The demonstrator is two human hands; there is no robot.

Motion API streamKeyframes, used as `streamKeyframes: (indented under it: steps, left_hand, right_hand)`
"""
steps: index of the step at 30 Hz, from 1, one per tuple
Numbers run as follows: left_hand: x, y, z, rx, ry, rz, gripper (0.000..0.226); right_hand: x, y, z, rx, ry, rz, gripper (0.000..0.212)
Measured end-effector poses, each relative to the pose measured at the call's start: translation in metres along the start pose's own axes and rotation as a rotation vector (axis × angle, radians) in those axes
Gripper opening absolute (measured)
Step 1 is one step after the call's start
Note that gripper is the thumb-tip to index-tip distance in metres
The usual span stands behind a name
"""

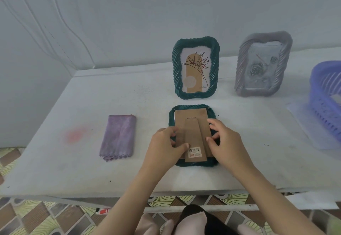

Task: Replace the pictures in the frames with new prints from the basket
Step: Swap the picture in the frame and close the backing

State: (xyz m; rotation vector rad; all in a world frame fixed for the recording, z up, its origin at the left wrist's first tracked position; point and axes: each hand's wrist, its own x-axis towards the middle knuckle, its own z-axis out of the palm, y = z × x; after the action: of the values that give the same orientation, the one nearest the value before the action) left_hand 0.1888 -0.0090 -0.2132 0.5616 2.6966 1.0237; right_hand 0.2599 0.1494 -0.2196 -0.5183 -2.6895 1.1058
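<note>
I see a green frame (195, 164) lying face down near the front edge of the bench (258, 151), with its brown back board (191, 122) on top. My left hand (162, 146) and right hand (227, 142) each curl their fingers around a side edge of that board and grip it. Another green frame (196, 68) and a grey frame (263, 65) stand upright near the back edge, the blue basket (326, 98) sits at the right edge, and a folded purple cloth (119, 137) lies to the left.

Left hand (164, 147), right hand (227, 142) hold the backing (191, 122) — frame (196, 165) (face-down) beneath.
</note>
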Motion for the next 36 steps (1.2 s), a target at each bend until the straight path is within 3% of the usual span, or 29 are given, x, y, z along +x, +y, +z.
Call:
streamKeyframes:
  steps: [5,10,15,27,32,36]
  left_hand:
    - [0.002,-0.004,-0.002,0.231,0.033,0.098,0.061]
    - [0.009,-0.010,-0.006,0.039,-0.104,0.053,0.075]
    - [0.013,-0.018,-0.006,-0.070,-0.131,0.076,0.080]
    - [0.018,-0.022,-0.005,0.065,-0.221,0.162,0.090]
    - [0.013,-0.025,-0.001,0.077,-0.141,0.193,0.077]
    - [0.017,-0.026,0.000,0.075,0.005,0.226,0.048]
  right_hand:
    - [0.002,-0.001,0.002,-0.042,0.012,-0.001,0.055]
    - [0.001,-0.002,0.004,-0.021,0.002,0.010,0.058]
    - [0.003,-0.002,0.004,0.023,0.012,-0.002,0.060]
    - [0.003,0.000,0.006,-0.048,-0.012,-0.035,0.061]
    - [0.004,0.007,0.008,-0.087,-0.002,-0.045,0.051]
    - [0.006,0.009,0.008,-0.083,0.080,-0.087,0.044]
